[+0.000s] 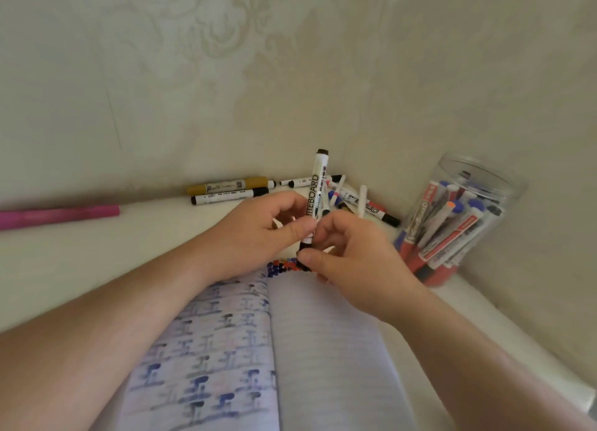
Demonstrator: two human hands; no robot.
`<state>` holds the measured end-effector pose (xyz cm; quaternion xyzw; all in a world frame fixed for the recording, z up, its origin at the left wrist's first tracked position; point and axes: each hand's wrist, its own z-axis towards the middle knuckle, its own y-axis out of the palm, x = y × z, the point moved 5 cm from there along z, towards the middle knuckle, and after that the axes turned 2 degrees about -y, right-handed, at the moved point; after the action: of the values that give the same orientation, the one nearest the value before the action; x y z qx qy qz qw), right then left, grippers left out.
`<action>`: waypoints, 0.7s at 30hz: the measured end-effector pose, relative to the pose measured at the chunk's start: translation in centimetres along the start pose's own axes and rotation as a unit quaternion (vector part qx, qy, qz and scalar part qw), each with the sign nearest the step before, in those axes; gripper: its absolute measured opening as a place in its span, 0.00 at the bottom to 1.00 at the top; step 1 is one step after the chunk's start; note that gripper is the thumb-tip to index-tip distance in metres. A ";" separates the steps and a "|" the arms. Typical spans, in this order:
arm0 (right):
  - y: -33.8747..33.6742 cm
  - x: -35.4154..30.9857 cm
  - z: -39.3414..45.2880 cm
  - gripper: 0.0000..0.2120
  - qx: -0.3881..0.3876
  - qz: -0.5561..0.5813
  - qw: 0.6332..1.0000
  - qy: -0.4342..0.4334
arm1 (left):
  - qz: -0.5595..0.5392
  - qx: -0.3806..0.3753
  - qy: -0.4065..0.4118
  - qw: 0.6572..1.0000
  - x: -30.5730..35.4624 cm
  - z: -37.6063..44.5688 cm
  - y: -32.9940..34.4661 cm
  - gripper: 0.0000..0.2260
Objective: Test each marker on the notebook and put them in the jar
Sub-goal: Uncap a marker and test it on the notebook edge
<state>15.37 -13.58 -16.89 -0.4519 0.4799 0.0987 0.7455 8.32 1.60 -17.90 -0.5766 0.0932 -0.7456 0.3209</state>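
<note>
Both hands [258, 233] hiding marker [318, 185] cap, notebook [323, 350] cut off

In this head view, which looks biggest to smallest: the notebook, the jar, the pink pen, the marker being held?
1. Notebook, nearest the camera
2. Jar
3. Pink pen and held marker look about alike; pen is cut off by the frame edge.

A single wide-angle view looks from the person's head, forward and steeply down, close over the open notebook [323, 350] on the pale counter [80, 253]. Both forearms enter from the bottom edge. Beyond the notebook the counter meets a patterned wall [290, 59], which fills the upper half and bends with the lens.
</note>
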 end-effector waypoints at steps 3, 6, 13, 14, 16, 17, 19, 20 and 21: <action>0.0 -0.4 0.8 0.12 0.018 -0.048 0.998 -0.027 | -0.010 -0.008 0.005 1.000 0.4 -0.3 0.3 0.05; -0.7 -0.7 1.9 0.18 0.047 -0.001 0.999 -0.018 | -0.047 0.004 0.010 0.999 1.0 -0.7 0.0 0.05; -0.7 -2.7 2.9 0.15 0.006 0.147 0.987 -0.064 | 0.085 -0.049 0.063 0.993 1.2 -0.7 0.3 0.18; -0.7 -2.5 3.1 0.17 0.025 0.193 0.980 -0.038 | 0.098 -0.049 0.058 0.992 1.0 -0.7 0.2 0.18; -0.6 -1.8 3.4 0.15 0.069 0.267 0.961 0.005 | 0.125 -0.033 0.041 0.991 0.5 -0.7 0.2 0.08; -0.5 -1.5 3.5 0.13 0.077 0.283 0.956 0.014 | 0.134 -0.023 0.035 0.990 0.5 -0.8 0.1 0.07; 0.1 -0.9 3.5 0.09 0.067 0.301 0.951 0.009 | 0.144 -0.012 0.042 0.989 0.8 -0.9 0.2 0.13; 0.4 -0.8 3.5 0.07 0.055 0.311 0.949 0.003 | 0.140 -0.010 0.045 0.989 1.0 -1.0 0.1 0.15; 0.8 -0.6 3.5 0.05 0.043 0.325 0.945 -0.001 | 0.132 -0.008 0.045 0.990 1.0 -1.0 0.0 0.14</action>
<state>16.80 -10.32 -16.41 -0.2391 0.6039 0.3153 0.6919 7.26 0.76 -17.49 -0.5279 0.1889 -0.7211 0.4070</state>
